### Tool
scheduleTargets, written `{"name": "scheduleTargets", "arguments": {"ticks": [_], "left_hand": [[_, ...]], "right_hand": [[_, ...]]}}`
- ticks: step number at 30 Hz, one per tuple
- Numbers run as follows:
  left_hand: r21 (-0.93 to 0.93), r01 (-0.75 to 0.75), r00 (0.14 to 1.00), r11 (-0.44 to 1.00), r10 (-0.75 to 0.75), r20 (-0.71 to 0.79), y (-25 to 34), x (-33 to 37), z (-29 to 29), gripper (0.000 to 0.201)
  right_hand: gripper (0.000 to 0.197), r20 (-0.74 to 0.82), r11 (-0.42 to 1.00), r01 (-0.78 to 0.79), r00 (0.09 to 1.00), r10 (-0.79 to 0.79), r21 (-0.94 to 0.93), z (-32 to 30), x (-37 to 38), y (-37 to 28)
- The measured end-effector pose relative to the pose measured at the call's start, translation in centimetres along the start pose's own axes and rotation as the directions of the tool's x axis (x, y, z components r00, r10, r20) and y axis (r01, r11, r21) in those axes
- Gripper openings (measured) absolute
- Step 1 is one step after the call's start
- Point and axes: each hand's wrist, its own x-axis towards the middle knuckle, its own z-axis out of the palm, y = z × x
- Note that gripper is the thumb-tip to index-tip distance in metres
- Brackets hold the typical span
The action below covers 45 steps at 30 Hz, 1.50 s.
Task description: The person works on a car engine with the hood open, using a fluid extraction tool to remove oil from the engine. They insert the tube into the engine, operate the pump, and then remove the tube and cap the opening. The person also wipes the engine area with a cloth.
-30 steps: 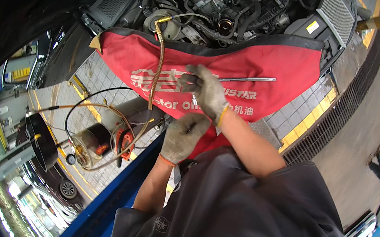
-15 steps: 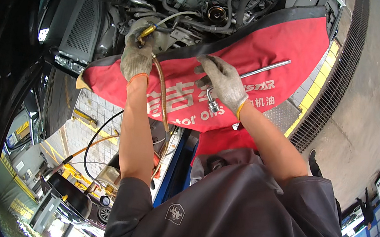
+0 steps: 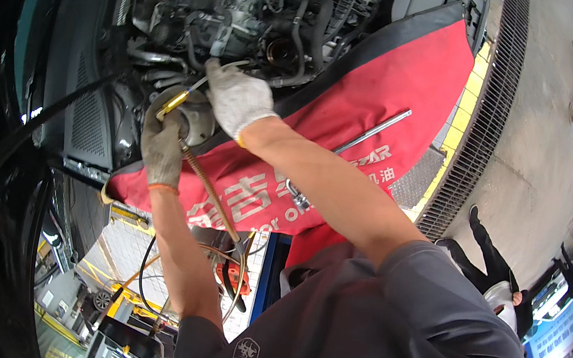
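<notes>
My gloved left hand [image 3: 162, 148] is closed round a brass-yellow air blow gun [image 3: 175, 101] beside a pale round reservoir [image 3: 197, 124]. A brown hose [image 3: 209, 190] runs from it down past my left forearm. A thin pale tube [image 3: 199, 83] leads from the gun to my gloved right hand [image 3: 237, 100], whose fingers are closed on it over the engine's near edge. The tube's end curves out beyond that hand. On the red fender cover [image 3: 408, 79] lies a steel L-shaped socket wrench [image 3: 376, 131], partly hidden by my right forearm.
The open engine bay [image 3: 243, 10] with pipes and a round pulley fills the top. At right a floor grate [image 3: 488, 104] runs along a yellow-edged strip. People [image 3: 497, 279] are on the floor farther right. Hoses and orange-red equipment [image 3: 234, 277] stand below my left arm.
My right hand has moved left and up from above the wrench to the pale tube. My left hand still grips the blow gun. The whole view has shifted.
</notes>
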Motion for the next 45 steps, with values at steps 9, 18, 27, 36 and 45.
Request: {"name": "scheduleTargets", "arguments": {"ticks": [9, 18, 27, 36, 45], "left_hand": [[0.374, 0.127, 0.992, 0.919, -0.127, -0.025, 2.8, 2.3, 3.3, 0.029], [0.581, 0.032, 0.999, 0.813, -0.002, -0.052, 3.6, 3.4, 4.4, 0.041], [0.575, 0.065, 0.998, 0.815, -0.039, -0.059, 3.2, 3.7, 4.3, 0.037], [0.469, 0.018, 1.0, 0.883, -0.008, -0.025, 2.9, 2.5, 4.2, 0.032], [0.206, 0.051, 0.96, 0.977, 0.009, -0.28, 8.3, -3.7, -1.2, 0.031]], "right_hand": [[0.013, 0.023, 0.988, -0.011, 1.0, 0.014, -0.154, 3.3, 2.5, 2.6], [0.016, -0.052, 0.994, -0.013, 0.999, 0.007, -0.107, 2.0, 2.5, 1.5], [0.048, 0.027, 0.998, -0.01, 1.0, 0.012, -0.061, 2.3, 0.8, -0.3], [0.015, -0.082, 0.994, -0.107, 0.991, 0.11, 0.04, 3.0, 2.4, 3.6], [0.02, -0.097, 0.985, 0.117, 0.99, -0.105, 0.129, -1.9, 0.0, -3.5]]}}
